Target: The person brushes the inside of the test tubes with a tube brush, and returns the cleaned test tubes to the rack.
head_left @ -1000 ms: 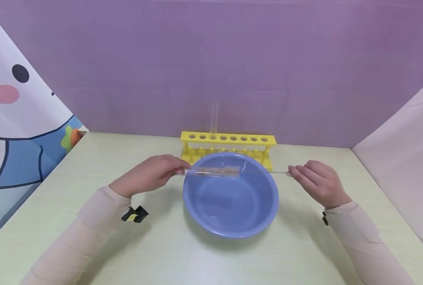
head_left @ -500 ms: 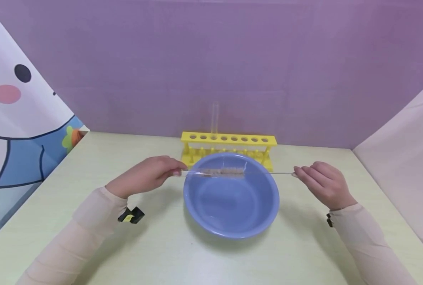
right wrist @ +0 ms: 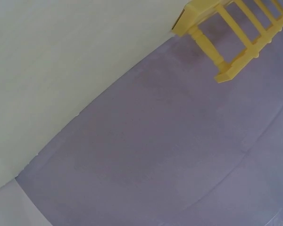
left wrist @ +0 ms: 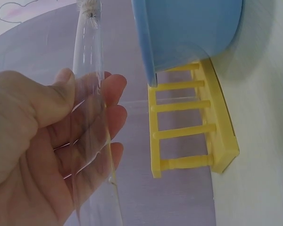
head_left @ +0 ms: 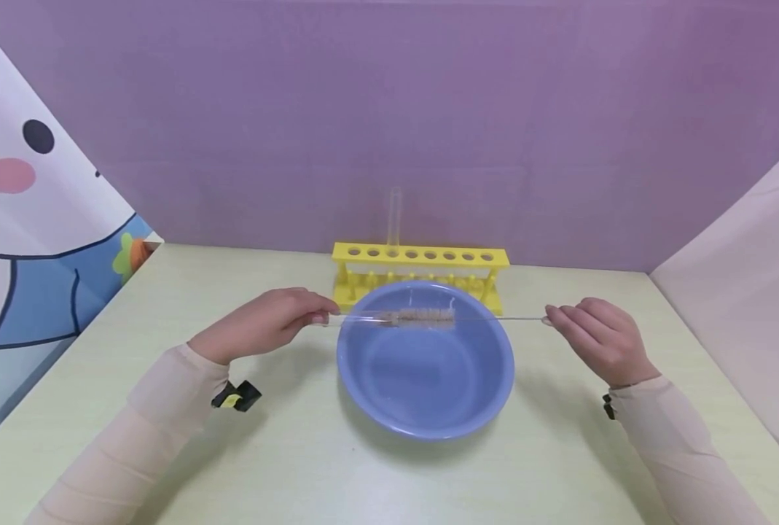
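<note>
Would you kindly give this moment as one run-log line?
left hand: holds clear tube | right hand: grips brush handle | brush tip: inside tube | bowl: below tube | rack: behind bowl

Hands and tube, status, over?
Left hand holds test tube; right hand grips brush handle. Brush tip inside tube. Blue basin below; yellow rack behind it.

From above the near side of the table (head_left: 284, 452), the head camera faces forward and down, taking in the left hand (head_left: 264, 324), right hand (head_left: 602, 341), basin (head_left: 422, 383), rack (head_left: 420, 254) and far purple wall (head_left: 428, 109). The left wrist camera, rolled sideways, looks close on the left hand and tube (left wrist: 88, 61), with basin and rack beyond. The right wrist camera, tipped nearly upside down, faces the table's far edge and wall, sharing the rack with both other views.
</note>
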Motion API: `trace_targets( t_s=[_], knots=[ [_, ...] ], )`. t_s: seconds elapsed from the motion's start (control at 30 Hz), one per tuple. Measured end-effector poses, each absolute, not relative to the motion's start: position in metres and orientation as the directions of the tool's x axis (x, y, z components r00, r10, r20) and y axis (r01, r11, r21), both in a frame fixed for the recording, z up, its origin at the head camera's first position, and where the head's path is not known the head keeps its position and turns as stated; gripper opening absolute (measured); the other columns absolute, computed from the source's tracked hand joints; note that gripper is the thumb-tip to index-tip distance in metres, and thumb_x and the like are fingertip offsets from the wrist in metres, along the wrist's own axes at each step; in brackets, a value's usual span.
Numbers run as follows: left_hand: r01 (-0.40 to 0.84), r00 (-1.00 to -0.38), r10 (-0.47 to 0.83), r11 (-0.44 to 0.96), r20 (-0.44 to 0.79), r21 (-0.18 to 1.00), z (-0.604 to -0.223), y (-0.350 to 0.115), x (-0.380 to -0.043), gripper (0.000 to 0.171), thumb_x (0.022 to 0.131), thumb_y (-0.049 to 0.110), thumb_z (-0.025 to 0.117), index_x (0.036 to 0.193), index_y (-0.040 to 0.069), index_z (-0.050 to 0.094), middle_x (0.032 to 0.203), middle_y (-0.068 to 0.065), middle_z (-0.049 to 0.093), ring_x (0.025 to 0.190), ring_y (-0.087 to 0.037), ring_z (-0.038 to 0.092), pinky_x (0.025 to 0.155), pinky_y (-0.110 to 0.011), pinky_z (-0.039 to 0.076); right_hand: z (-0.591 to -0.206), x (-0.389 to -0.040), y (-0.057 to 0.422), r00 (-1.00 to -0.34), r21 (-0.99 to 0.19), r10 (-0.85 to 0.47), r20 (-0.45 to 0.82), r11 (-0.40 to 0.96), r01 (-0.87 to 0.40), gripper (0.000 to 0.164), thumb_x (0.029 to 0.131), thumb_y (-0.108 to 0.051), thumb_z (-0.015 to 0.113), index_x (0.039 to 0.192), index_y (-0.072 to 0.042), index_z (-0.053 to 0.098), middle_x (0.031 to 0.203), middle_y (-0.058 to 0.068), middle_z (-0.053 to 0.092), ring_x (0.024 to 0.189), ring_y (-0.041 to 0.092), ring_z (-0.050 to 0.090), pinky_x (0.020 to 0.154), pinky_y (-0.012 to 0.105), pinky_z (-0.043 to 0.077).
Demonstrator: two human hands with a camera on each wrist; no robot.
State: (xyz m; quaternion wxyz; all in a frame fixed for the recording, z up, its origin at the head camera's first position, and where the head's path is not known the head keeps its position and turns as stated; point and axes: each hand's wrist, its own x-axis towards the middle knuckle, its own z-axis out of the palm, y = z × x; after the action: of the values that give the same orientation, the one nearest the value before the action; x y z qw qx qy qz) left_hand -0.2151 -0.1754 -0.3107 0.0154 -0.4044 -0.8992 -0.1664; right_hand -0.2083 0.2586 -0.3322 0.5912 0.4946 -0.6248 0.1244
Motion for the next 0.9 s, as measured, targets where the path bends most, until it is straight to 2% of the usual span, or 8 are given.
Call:
trace_targets(
  t_s=[0.5, 0.9],
  knots=[
    [0.729, -0.678, 0.715, 0.625, 0.169, 0.280, -0.308, -0.182, -0.213, 0.026, 0.092, 0.010, 0.060, 0.118, 0.006, 0.063, 0.104, 0.002, 0.066, 0.098, -0.015, 0.061, 0.088, -0.038, 0.049, -0.331, -0.208, 0.259, 0.204, 0.408, -0.409, 0.890, 0.512, -0.756, 0.018, 0.090, -0.005, 0.061, 0.077, 0.004, 0.070, 0.058, 0.010, 0.060, 0.049, 0.024, 0.044, 0.048, 0.033, 0.038],
    [0.713, -0.701, 0.682, 0.660, 0.210, 0.237, -0.308, -0.193, -0.210, 0.027, 0.089, 0.004, 0.062, 0.117, 0.004, 0.064, 0.103, -0.001, 0.067, 0.095, -0.018, 0.062, 0.087, -0.039, 0.050, -0.332, -0.207, 0.264, 0.183, 0.354, -0.345, 0.920, 0.540, -0.764, 0.024, 0.091, -0.009, 0.062, 0.072, 0.004, 0.067, 0.055, 0.013, 0.059, 0.048, 0.025, 0.041, 0.049, 0.032, 0.036]
  ],
)
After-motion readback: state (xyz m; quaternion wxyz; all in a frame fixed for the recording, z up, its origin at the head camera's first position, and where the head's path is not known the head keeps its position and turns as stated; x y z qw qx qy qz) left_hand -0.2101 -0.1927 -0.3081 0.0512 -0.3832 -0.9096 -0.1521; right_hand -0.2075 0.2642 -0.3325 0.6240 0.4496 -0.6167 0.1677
